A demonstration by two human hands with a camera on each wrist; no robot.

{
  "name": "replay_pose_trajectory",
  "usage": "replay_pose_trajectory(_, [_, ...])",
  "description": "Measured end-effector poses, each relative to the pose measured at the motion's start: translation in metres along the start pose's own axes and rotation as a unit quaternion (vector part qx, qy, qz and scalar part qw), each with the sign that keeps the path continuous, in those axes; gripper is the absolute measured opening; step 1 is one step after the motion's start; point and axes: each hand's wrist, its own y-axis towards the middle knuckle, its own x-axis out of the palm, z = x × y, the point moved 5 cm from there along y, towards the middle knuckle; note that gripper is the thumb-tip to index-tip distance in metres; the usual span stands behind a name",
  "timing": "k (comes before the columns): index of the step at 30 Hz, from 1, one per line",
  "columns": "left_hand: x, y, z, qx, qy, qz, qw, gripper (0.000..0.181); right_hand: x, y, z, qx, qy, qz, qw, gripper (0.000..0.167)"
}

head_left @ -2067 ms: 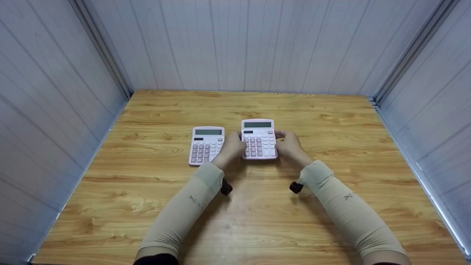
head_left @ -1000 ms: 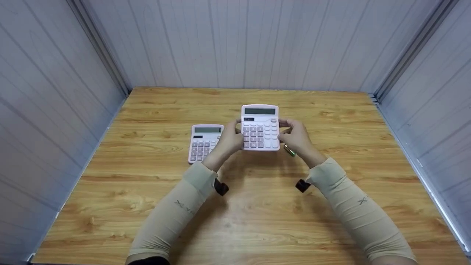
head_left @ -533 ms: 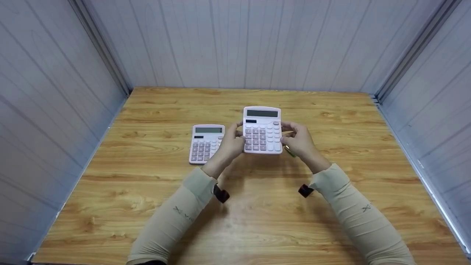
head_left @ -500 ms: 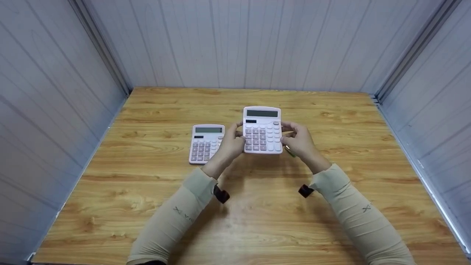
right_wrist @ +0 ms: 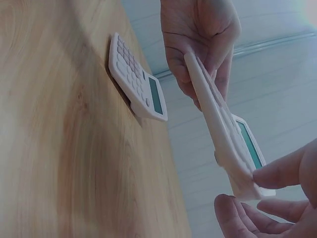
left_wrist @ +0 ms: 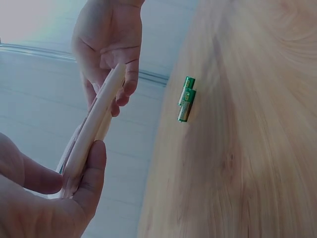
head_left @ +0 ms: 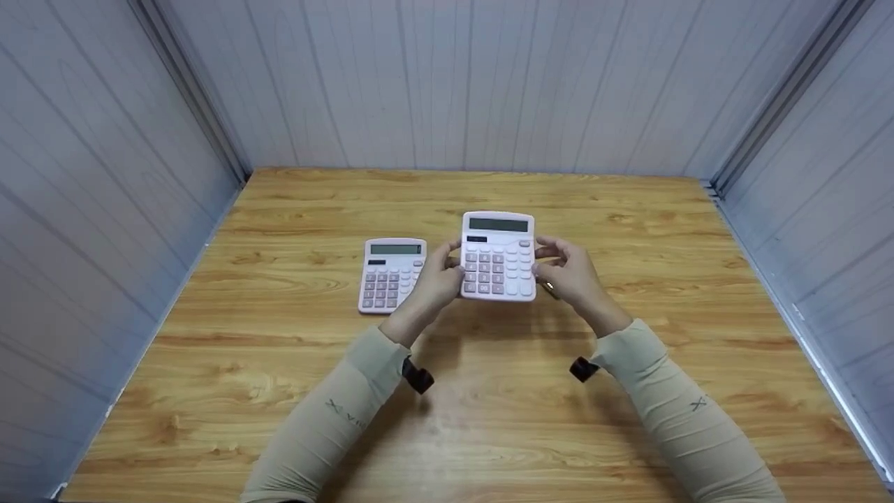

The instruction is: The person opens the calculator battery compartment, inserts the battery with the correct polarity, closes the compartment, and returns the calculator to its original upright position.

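Note:
A pale pink and white calculator [head_left: 497,256] is raised off the table between both hands, its keys and blank-looking display facing up. My left hand [head_left: 438,278] pinches its left edge, thumb in front and fingers behind. At the opposite edge my right hand [head_left: 569,276] holds it the same way, with the thumb [right_wrist: 282,171] on the side. The calculator appears nearly edge-on in both wrist views. A matching calculator [head_left: 384,286] stands on the table just left of my left hand, partly covered by it. Two green batteries [left_wrist: 186,101] lie together below the right hand.
The wood-grain table [head_left: 489,419] meets pale panelled walls [head_left: 447,84] at the back and both sides. A small dark camera is strapped at each wrist and hangs near the tabletop. In the head view the right hand mostly hides the batteries.
Both hands have raised the calculator from near the tabletop, then brought it slightly lower and nearer. A battery came into view beside the right hand. The other calculator stays in place.

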Motion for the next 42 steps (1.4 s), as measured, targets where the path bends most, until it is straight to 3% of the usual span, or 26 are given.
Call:
replay_pose_trajectory(8, [-0.006, 0.001, -0.004, -0.012, 0.003, -0.027, 0.9996, 0.06, -0.007, 0.002, -0.002, 0.013, 0.026, 0.001, 0.9996, 0.058])
replay_pose_trajectory(20, [-0.012, 0.002, -0.009, -0.016, 0.03, -0.12, 0.9921, 0.064, -0.015, 0.011, 0.001, 0.017, -0.001, -0.03, 0.9994, 0.062])
replay_pose_trajectory(28, [-0.017, 0.006, -0.01, -0.01, 0.068, -0.203, 0.9767, 0.063, -0.011, 0.017, 0.005, 0.007, -0.042, -0.088, 0.9952, 0.065])
replay_pose_trajectory(34, [-0.021, 0.008, -0.005, -0.015, 0.097, -0.24, 0.9657, 0.06, -0.005, 0.021, 0.004, -0.002, -0.087, -0.14, 0.9864, 0.061])
replay_pose_trajectory(42, [-0.028, 0.012, -0.002, -0.017, 0.133, -0.294, 0.9465, 0.059, 0.005, 0.017, 0.013, 0.044, -0.056, -0.205, 0.9761, 0.057])
